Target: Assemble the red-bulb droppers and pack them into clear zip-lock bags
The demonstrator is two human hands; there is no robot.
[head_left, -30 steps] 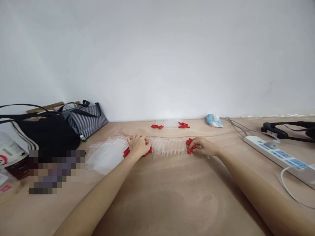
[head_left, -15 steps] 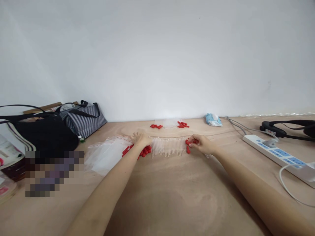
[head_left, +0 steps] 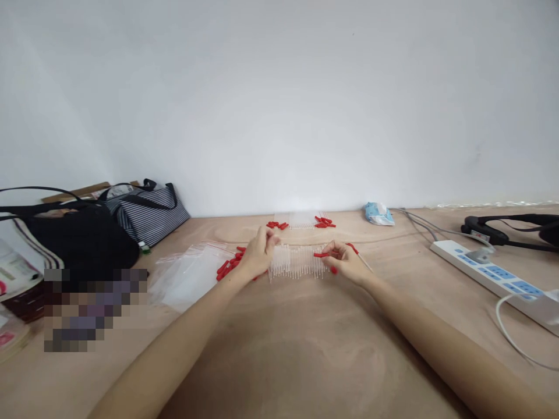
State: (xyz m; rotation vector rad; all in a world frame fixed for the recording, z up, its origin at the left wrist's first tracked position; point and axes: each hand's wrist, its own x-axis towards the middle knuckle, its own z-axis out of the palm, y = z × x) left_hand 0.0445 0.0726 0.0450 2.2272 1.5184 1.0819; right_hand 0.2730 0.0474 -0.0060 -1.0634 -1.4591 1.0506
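My left hand is raised at the left end of a row of thin clear sticks, its fingers curled together; what they hold, if anything, is hidden. My right hand pinches a small red tube-like piece over the right end of that row. Under its fingers lies another red piece. Just behind the right hand a red-ended stick shows in part. Left of the row is a pile of red pieces, partly covered by my left hand and forearm.
Clear zip bags lie overlapped at the left. By the wall sits a filled clear bag between red pieces. A blue mask, a power strip with cables, and a striped bag stand around the wooden table.
My left hand has lifted off the red pile and moved slightly right, its spread fingers now curled. My right hand has shifted left over the sticks with a red piece.
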